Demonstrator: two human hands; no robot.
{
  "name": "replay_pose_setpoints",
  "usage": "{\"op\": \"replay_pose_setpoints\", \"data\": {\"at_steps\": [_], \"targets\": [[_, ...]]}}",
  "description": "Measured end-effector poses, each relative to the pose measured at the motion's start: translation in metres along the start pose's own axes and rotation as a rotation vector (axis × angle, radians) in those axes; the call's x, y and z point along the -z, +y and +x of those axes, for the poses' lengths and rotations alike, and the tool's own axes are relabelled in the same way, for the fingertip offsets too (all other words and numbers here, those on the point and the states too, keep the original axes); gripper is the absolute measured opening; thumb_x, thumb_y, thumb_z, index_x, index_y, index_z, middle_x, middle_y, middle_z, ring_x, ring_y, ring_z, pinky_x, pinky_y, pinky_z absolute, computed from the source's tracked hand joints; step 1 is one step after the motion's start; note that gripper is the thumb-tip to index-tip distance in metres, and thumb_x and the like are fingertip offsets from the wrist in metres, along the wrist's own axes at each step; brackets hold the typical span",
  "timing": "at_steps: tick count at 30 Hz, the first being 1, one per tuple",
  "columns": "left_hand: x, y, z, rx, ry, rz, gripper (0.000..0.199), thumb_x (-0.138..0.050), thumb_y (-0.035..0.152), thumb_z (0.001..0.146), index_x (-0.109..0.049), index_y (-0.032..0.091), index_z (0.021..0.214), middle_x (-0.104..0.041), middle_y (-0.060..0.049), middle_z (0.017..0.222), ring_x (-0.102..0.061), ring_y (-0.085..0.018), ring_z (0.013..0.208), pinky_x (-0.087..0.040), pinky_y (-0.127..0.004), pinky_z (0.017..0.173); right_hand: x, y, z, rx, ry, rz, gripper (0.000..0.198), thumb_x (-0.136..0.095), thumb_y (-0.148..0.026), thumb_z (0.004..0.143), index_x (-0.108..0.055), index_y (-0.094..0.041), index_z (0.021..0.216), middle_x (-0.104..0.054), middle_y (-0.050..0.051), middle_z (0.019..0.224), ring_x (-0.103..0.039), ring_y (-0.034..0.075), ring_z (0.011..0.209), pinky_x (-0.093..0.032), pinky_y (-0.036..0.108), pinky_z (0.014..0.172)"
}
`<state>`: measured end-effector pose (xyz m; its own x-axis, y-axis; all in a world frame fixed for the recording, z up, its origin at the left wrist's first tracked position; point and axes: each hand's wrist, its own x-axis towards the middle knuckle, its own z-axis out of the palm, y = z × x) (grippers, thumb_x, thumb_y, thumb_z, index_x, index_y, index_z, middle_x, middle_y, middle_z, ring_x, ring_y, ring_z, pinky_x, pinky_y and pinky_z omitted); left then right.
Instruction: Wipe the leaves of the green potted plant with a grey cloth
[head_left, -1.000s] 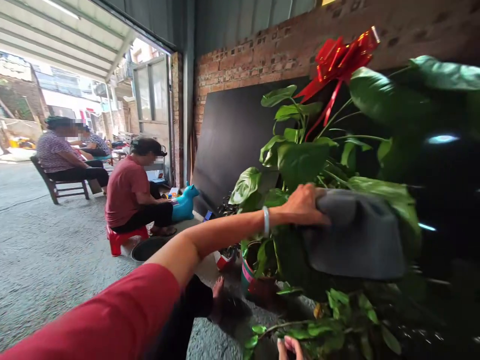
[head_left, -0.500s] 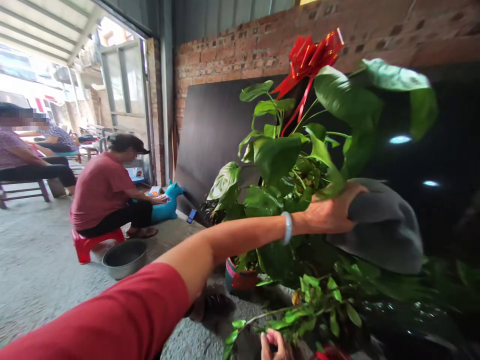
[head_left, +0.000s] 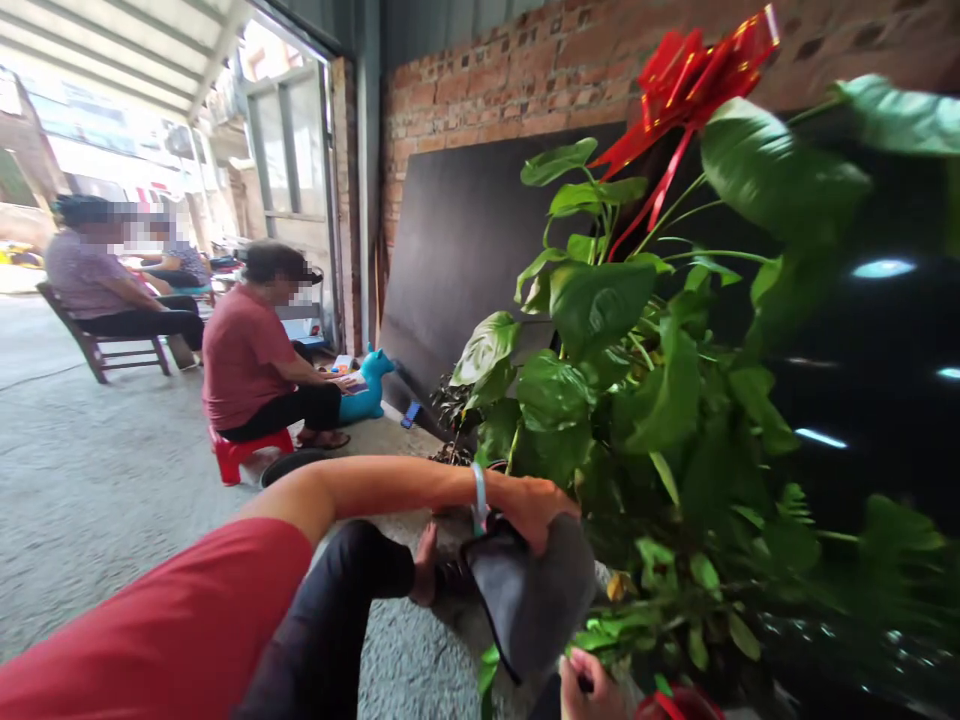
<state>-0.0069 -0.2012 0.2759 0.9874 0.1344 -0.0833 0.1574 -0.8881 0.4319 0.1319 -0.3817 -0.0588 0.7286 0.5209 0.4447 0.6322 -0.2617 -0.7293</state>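
Grey soft cloth hangs low in front of the big green-leaved potted plant, below its leaves. At left, people sit on a red plastic stool and a wooden chair. The left hand grasps the cloth's top edge with bent fingers; a firm, flat grip would serve best. The right hand pinches something small, though I cannot tell what.

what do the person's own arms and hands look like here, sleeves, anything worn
The left arm is bare from a short red sleeve down, with a pale bangle at the wrist of the left hand. Only part of the right hand shows at the bottom edge; no sleeve is visible on it.
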Motion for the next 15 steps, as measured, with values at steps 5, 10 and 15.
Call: {"op": "replay_pose_setpoints", "data": {"at_steps": [5, 10, 15], "targets": [[0.068, 0.008, -0.067, -0.116, 0.296, -0.270, 0.049, -0.078, 0.018, 0.058, -0.068, 0.019, 0.106, -0.071, 0.001, 0.096, -0.066, -0.019, 0.091, -0.052, -0.026, 0.077, 0.007, -0.007, -0.004, -0.033, -0.021, -0.013, 0.032, -0.050, -0.050, 0.079, -0.067, -0.024, 0.084, -0.070, 0.008, 0.082, -0.063, 0.031, 0.085, -0.044, 0.043, 0.084], [0.082, 0.008, -0.060, -0.096, 0.905, -0.172, 0.057, -0.075, 0.017, 0.064, -0.060, 0.015, 0.120, -0.066, -0.004, 0.112, -0.062, -0.021, 0.104, -0.049, -0.030, 0.093, 0.010, -0.011, -0.008, -0.003, -0.043, -0.008, 0.032, -0.050, -0.050, 0.079, -0.067, -0.024, 0.084, -0.071, 0.008, 0.082, -0.064, 0.029, 0.084, -0.046, 0.040, 0.085], [0.032, -0.018, -0.043, 0.162, 0.452, -0.039, 0.050, -0.073, 0.012, 0.060, -0.065, 0.013, 0.109, -0.070, -0.008, 0.101, -0.065, -0.026, 0.095, -0.052, -0.032, 0.081, 0.014, -0.003, -0.012, 0.065, -0.050, 0.009, 0.034, -0.053, -0.053, 0.076, -0.068, -0.023, 0.081, -0.072, 0.008, 0.082, -0.067, 0.028, 0.081, -0.048, 0.038, 0.080]]}}
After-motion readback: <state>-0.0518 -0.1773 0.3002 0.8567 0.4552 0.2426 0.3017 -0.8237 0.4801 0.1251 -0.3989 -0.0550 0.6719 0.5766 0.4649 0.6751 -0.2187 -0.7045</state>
